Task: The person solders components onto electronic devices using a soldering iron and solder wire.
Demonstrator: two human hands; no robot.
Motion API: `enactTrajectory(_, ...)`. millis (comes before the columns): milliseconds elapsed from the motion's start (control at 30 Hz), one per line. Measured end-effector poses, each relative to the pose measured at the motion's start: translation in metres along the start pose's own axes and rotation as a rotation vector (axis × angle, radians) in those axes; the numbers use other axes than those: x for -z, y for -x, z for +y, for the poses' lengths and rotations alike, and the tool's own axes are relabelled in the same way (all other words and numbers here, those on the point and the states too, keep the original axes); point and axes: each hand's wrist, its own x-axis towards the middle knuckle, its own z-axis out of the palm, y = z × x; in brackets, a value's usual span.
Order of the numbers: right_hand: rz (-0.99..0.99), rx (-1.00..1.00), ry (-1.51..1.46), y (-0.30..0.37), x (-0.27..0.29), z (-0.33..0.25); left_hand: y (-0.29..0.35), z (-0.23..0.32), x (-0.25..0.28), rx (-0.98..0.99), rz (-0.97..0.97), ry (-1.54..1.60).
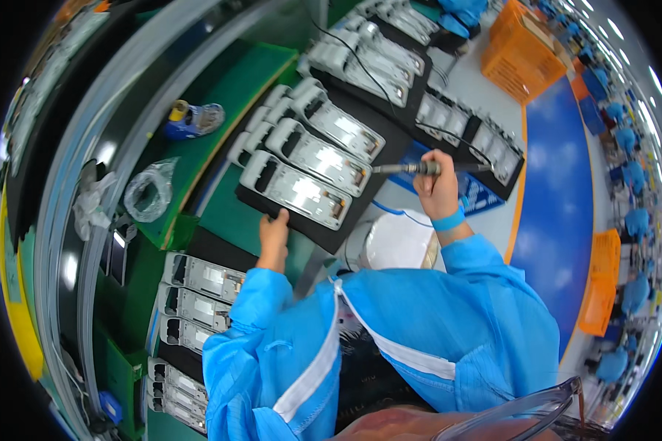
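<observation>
My right hand point(440, 195), with a light blue band at the wrist, is closed around a grey electric screwdriver point(424, 168). Its bit points left, to the end of the middle one of the grey metal device housings point(318, 158). These long housings lie side by side on a black mat point(331, 237), each with a dark rectangular opening at one end. Beside the nearest housing point(296, 192), my left hand point(273, 239) rests at the mat's edge with thumb and fingers apart. It holds nothing that I can see.
More housings lie on mats at lower left point(198, 305) and at the far end. A black cable point(357, 55) crosses the far mats. A round white stool point(397, 242) and a blue perforated tray point(482, 198) stand near my right arm. A clear plastic bag point(148, 192) lies left.
</observation>
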Motion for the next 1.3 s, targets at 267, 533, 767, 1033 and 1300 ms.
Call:
enactTrajectory(267,-0.206,0.055,0.053,0.002,-0.039,-0.007,0.005,0.004,0.015,-0.004,-0.037,-0.014)
enactTrajectory(533,-0.491,0.183,0.329,0.036,-0.116,-0.048,-0.039,0.009,0.034,-0.335,0.239,-0.331)
enactTrajectory(767,-0.464,0.23,0.389,0.036,-0.12,-0.065,-0.088,0.034,0.044,-0.109,0.164,-0.278)
enactTrajectory(1033,-0.373,0.19,0.307,0.013,-0.09,-0.069,-0.081,0.037,0.031,-0.237,0.308,-0.711)
enactTrajectory(1300,-0.344,0.056,0.427,0.0,-0.098,-0.045,-0.091,0.029,0.033,-0.299,0.357,-0.659)
